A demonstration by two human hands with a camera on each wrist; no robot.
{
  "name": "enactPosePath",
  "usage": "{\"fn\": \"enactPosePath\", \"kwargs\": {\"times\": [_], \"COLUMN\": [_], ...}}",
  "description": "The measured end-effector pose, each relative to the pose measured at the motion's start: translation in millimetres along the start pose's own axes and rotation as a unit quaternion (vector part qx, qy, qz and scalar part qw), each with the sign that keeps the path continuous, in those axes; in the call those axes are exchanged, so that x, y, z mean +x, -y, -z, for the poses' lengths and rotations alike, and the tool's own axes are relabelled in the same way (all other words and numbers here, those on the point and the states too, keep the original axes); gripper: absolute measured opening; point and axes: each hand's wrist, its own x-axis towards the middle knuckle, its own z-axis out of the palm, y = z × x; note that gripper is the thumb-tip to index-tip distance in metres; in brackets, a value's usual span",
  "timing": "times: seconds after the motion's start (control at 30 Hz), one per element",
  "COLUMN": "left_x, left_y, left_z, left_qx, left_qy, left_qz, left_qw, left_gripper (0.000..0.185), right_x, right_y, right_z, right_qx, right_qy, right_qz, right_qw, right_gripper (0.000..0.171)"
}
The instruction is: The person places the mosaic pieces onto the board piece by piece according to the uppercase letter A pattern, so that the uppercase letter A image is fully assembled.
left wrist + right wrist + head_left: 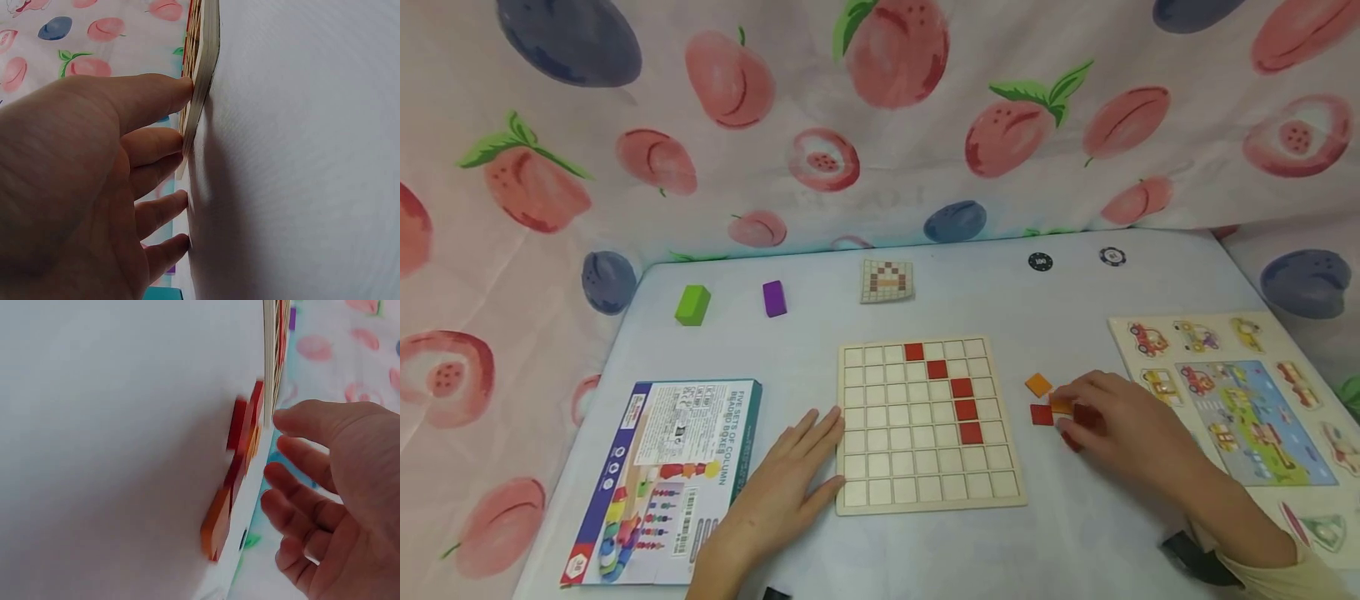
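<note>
A pale wooden grid board (891, 440) lies in the middle of the table. Several red square tiles (962, 409) sit in its cells, stepping down from the top row toward the right. My left hand (786, 492) lies beside the board with relaxed fingers; its thumb (156, 100) touches the board's edge. To the right of the board is a loose group of tiles, among them an orange tile (1038, 384) and a red tile (1041, 415). My right hand (1123, 425) is just over this group, hiding part of it. Its fingers (300, 487) are loosely bent, with no tile visible between them.
A small pattern card (887, 282) lies behind the board. Green (692, 305) and purple (774, 298) blocks stand at back left, two round chips (1041, 262) at back right. A boxed set (685, 483) is on the left, a vehicle puzzle board (1262, 417) on the right.
</note>
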Motion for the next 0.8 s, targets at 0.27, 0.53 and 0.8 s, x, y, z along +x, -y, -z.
{"fn": "enactPosePath", "kwargs": {"times": [0.27,0.53,0.8], "left_x": [0.6,1.0,0.2], "left_y": [0.1,-0.1,-0.6], "left_z": [0.4,1.1,1.8], "left_qx": [-0.003,-0.006,-0.007], "left_qy": [0.005,0.013,0.01], "left_qz": [0.002,0.004,0.004], "left_qw": [1.0,0.9999,0.9999], "left_gripper": [0.069,0.069,0.068], "right_x": [-6,-6,-2], "right_y": [-19,-25,-24], "right_z": [3,1,3], "right_qx": [-0.013,-0.032,-0.032], "right_qy": [0.026,0.016,0.027], "right_qz": [-0.043,-0.04,-0.048], "right_qw": [0.999,0.999,0.998], "right_gripper": [0.034,0.034,0.036]}}
